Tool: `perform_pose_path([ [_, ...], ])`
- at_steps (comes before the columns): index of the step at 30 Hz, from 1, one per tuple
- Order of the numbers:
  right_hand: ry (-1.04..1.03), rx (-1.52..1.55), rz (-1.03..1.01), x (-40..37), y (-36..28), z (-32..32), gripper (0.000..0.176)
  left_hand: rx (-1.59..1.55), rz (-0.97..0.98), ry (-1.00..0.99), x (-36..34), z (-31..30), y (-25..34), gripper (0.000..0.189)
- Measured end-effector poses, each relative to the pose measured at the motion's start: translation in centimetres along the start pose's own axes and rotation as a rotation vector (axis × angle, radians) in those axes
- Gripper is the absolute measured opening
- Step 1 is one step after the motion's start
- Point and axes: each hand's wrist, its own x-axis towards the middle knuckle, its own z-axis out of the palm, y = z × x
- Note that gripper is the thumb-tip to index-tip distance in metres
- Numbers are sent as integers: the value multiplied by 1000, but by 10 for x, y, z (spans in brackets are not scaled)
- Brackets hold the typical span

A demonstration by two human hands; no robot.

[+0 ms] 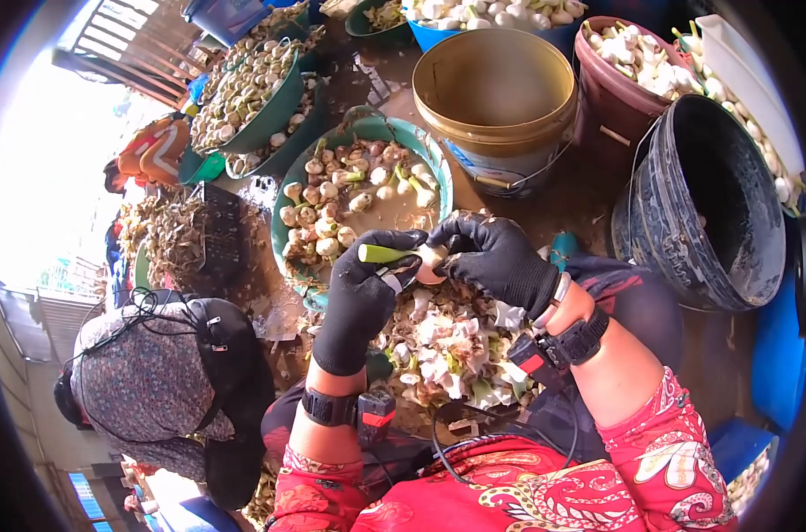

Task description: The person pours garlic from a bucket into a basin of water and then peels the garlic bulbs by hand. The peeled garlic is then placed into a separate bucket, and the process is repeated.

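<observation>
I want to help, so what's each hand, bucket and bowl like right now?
left hand, gloved, gripping a green-handled knife
right hand, gloved, holding a bulb
tan bucket, empty
dark bucket, looks empty
maroon bucket, heaped with white bulbs
green basin, bulbs sitting in murky water

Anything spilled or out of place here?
Only the peelings: a loose heap lying on the lap, not in any container. The left hand holds a green-handled knife, the right hand a bulb.
</observation>
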Motion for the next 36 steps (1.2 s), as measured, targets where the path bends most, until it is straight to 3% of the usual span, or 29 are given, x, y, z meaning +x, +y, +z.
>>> perform_pose_path([
  [6,-145,-178,-12,0,0,-6,9,120,3,-71,-3,4,3,19],
  [8,-100,-459,-159,-1,-1,-3,10,150,5,-62,-3,0,-3,19],
  [11,-92,-401,-92,-8,-3,0,15,-399,-140,160,-2,-9,-16,20],
  [13,-105,-465,-44,-12,5,4,19,-437,-121,148,-1,-22,-20,27],
  [14,-92,-542,-17,-12,10,3,18,133,88,159,-1,-31,-37,29],
  [15,-76,-620,13,-11,12,3,17,134,92,166,-2,-33,-39,29],
  [16,-77,-622,11,-8,12,2,17,-70,52,156,-3,-32,-42,29],
  [17,2,-449,-4,-5,12,1,18,-275,6,140,-3,-27,-37,30],
  [18,82,-274,-13,-3,13,-1,21,-552,-163,171,-5,-23,-29,27],
  [19,51,-50,-80,2,21,-1,27,-557,-174,166,-7,-20,-25,27],
  [22,107,142,-41,1,6,3,25,-434,-178,77,-6,-13,-15,26],
  [25,19,82,-29,6,10,-2,22,-243,-177,53,-4,-10,-9,25],
  [28,-36,-267,-36,2,-6,-3,17,-206,-154,54,-2,-8,-13,24],
  [30,-49,-337,-62,-2,-4,0,17,-202,-131,56,-2,-9,-17,24],
  [33,-114,-622,-135,-10,2,6,17,-530,-200,173,1,-22,-29,22],
  [36,-217,-704,-3,-13,2,1,19,-466,-183,220,5,-27,-36,26],
])
